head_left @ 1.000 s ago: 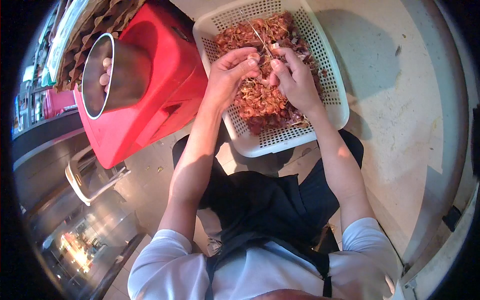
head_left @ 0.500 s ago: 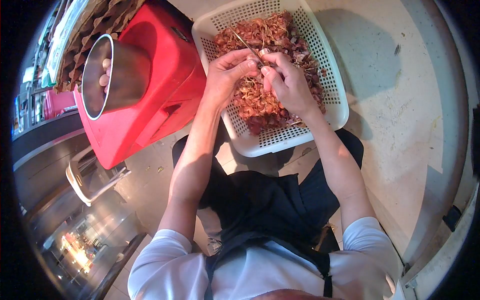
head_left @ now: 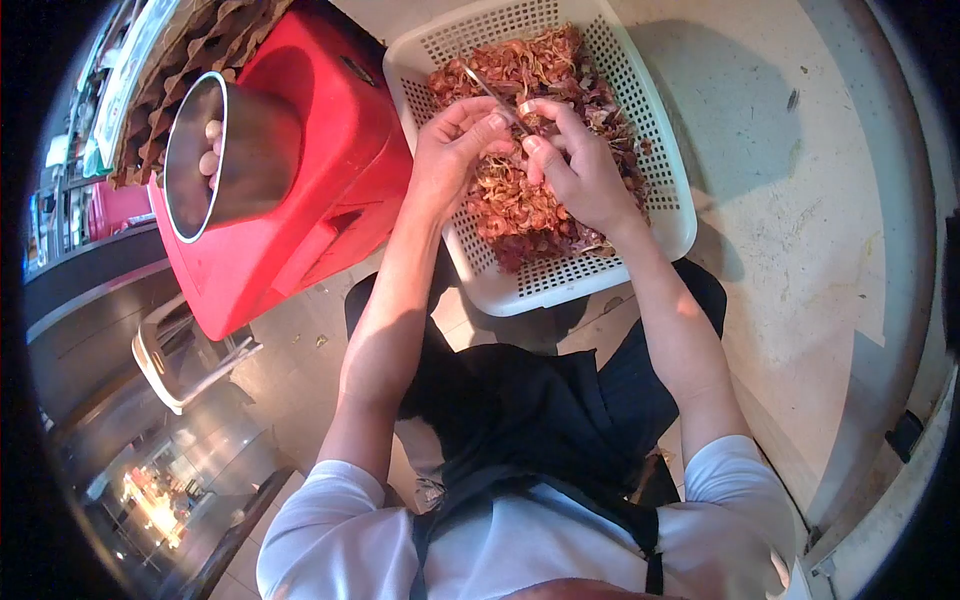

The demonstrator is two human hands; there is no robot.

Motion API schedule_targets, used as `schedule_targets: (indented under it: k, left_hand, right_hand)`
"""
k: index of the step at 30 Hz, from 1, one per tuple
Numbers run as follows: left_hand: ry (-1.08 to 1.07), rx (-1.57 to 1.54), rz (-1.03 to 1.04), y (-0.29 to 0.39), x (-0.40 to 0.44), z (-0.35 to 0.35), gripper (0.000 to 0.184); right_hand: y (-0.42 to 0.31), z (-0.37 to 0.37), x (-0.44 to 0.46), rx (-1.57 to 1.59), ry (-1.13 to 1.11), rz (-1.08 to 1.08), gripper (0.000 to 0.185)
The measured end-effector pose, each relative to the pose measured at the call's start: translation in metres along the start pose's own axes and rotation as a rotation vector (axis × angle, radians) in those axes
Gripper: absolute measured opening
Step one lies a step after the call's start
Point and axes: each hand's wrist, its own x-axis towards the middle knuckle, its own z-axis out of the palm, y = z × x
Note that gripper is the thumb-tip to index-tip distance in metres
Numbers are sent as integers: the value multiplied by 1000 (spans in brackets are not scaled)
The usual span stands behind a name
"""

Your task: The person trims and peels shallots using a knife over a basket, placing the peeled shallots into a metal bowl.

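Over the white perforated basket [head_left: 480,278], my two hands meet almost fingertip to fingertip. The basket is heaped with reddish-brown shallots and their papery skins [head_left: 520,210], with pale stringy roots among them. My right hand [head_left: 585,170] is closed on a small knife [head_left: 488,90], whose thin blade points up and to the left, across the fingertips of the other hand. My left hand [head_left: 452,150] pinches a small purplish shallot [head_left: 516,131] against the blade. Fingers cover most of this shallot and the knife's handle.
To the left, a steel pot [head_left: 245,150] with several peeled shallots [head_left: 209,162] lies tilted on a red plastic box [head_left: 330,120]. Behind it are brown egg trays [head_left: 190,70]. A pale wall-like panel [head_left: 790,220] runs along the right. A white plastic stool-like piece [head_left: 160,365] is at lower left.
The fingers of my right hand have opened a little from the left fingertips, and the knife blade has turned slightly, showing more of its flat. Basket, pot and box are unchanged.
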Motion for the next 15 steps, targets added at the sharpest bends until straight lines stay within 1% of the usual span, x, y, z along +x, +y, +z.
schedule_targets:
  k: [3,9,12,15]
  left_hand:
    - [32,23,-33,3,-2,4,26]
    - [-16,-113,-37,-1,0,2,26]
    - [-7,-112,-20,-2,0,2,25]
    - [-34,-86,-25,1,-4,6,27]
  right_hand:
    - [7,2,0,-11,2,-26,34]
    - [9,5,0,19,0,-41,30]
    - [12,9,0,-18,43,-99,27]
    - [12,5,2,-80,52,-85,26]
